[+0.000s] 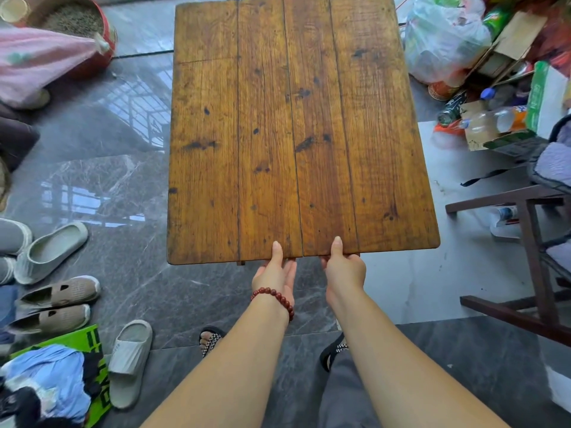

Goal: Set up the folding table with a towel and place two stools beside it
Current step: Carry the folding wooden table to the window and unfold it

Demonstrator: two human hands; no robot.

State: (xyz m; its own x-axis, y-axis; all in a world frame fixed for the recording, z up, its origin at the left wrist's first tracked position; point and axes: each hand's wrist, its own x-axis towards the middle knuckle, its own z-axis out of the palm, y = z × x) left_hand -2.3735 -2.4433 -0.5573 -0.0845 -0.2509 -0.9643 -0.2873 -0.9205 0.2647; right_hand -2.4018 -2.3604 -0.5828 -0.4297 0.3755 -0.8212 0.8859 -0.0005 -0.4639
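Gripping table point(296, 118) near edge | left hand point(273, 273): thumb on top, fingers underneath | right hand point(344, 270): same grip, just beside

Open grey floor point(129, 168) runs along the left of the wooden surface point(296, 128), hemmed farther left by slippers point(51, 250) and a red basin point(100, 61), while on the right only a narrow pale strip point(457, 267) parts it from piled bags point(441, 41), bottles point(494, 120) and a dark wooden frame point(533, 245).
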